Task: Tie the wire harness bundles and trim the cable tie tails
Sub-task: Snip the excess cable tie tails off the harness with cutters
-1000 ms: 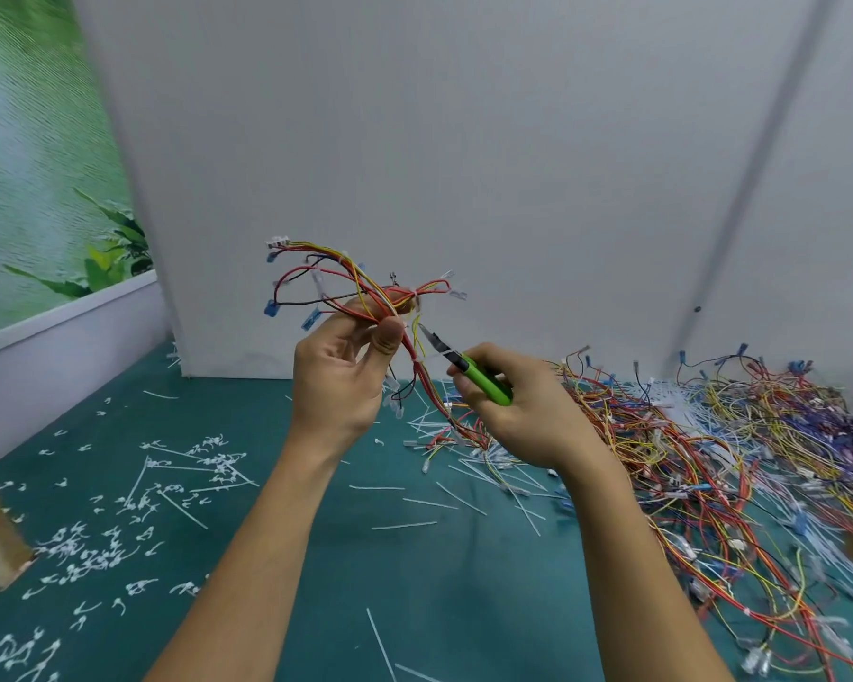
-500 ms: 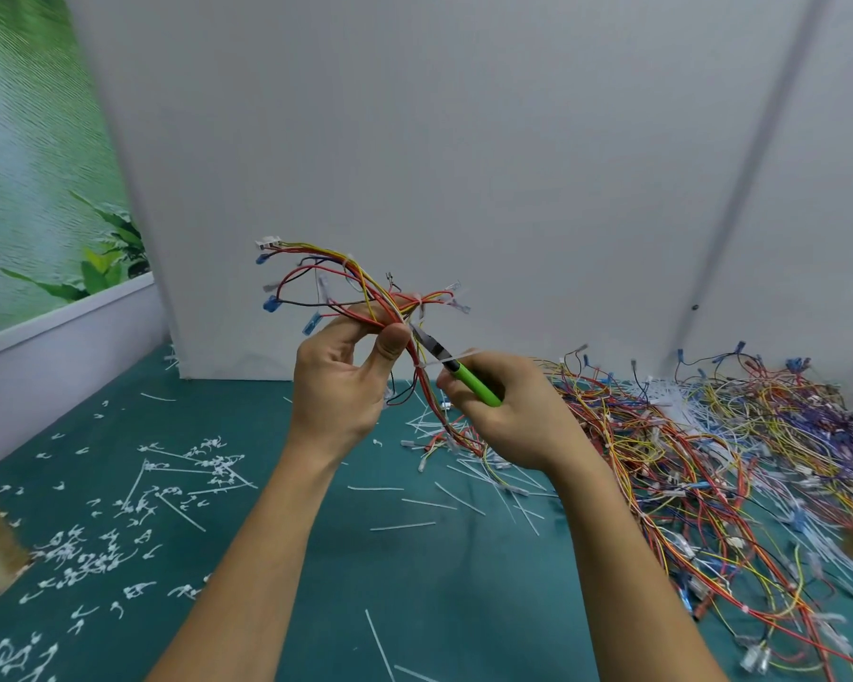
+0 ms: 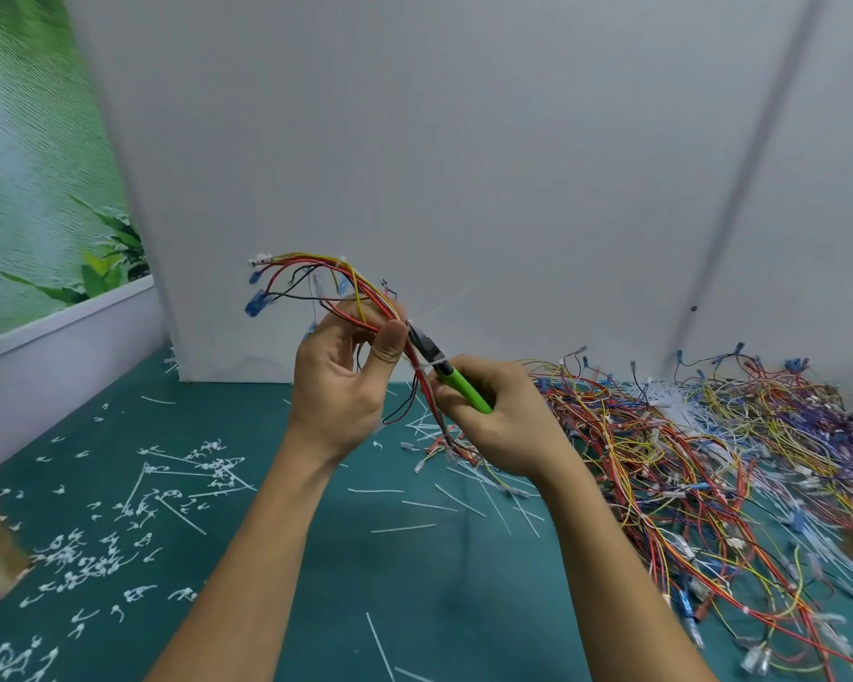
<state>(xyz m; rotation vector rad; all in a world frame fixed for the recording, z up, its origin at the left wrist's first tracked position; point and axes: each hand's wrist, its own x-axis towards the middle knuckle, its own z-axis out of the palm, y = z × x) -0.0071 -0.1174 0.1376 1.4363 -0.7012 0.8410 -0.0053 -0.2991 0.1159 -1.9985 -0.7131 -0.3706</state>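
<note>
The wire harness bundle [image 3: 365,292] is held up in the air above the counter [image 3: 365,583], in front of the white back panel [image 3: 414,140]. Its red, yellow and black wires fan up and to the left, ending in blue terminals [image 3: 256,303] whose markings are too small to read. The lower end of the bundle hangs down between the two hands toward the counter. A thin white cable tie tail [image 3: 446,300], blurred, sticks out to the upper right of the bundle.

The left hand [image 3: 338,386] is raised with the palm facing the camera. Its fingers [image 3: 346,332] curl behind the wires while the thumb presses the bundle against them from the front, gripping it.

The right hand [image 3: 498,420] sits just below and to the right, with fingers closed around the green handle of the cutters [image 3: 456,381]. The cutters' black nose points up and left, its tip just beside the left thumb and against the bundle. Both forearms rise from the bottom edge and lean toward each other.

A large tangled pile of harnesses [image 3: 685,460] covers the right side of the counter. Loose white cable ties [image 3: 439,504] lie near the middle and short trimmed tails [image 3: 94,534] are scattered to the left. A picture of green leaves [image 3: 94,268] fills the left wall.
</note>
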